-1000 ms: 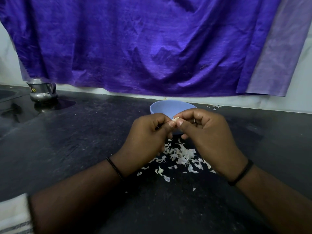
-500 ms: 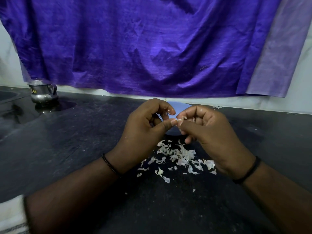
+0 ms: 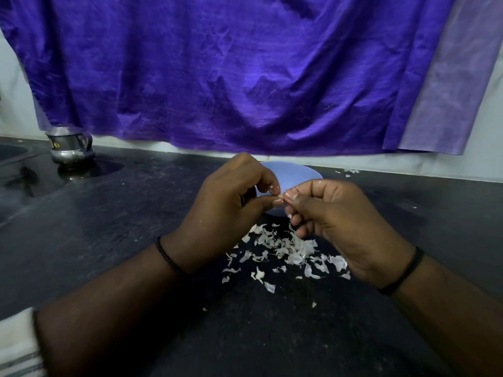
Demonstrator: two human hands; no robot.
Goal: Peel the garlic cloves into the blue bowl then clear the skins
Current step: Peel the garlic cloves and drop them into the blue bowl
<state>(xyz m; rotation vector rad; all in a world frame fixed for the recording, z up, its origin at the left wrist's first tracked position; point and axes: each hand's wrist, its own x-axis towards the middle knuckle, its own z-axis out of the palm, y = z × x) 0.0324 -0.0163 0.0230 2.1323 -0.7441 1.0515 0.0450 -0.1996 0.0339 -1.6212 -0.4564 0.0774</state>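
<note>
**Both hands pinch a clove over the skins**

The left hand and right hand meet fingertip to fingertip, both with fingers curled, pinching a small pale clove between them. The clove is mostly hidden by the thumbs, so how much skin it still bears cannot be told. Just behind the hands sits the bowl, partly covered by them; its inside is not visible. Below and between the hands, a heap of skins lies scattered on the counter. A few more flakes lie beyond the right hand, near the wall. Far off past the left hand stands a metal pot. A purple cloth hangs behind.
</note>
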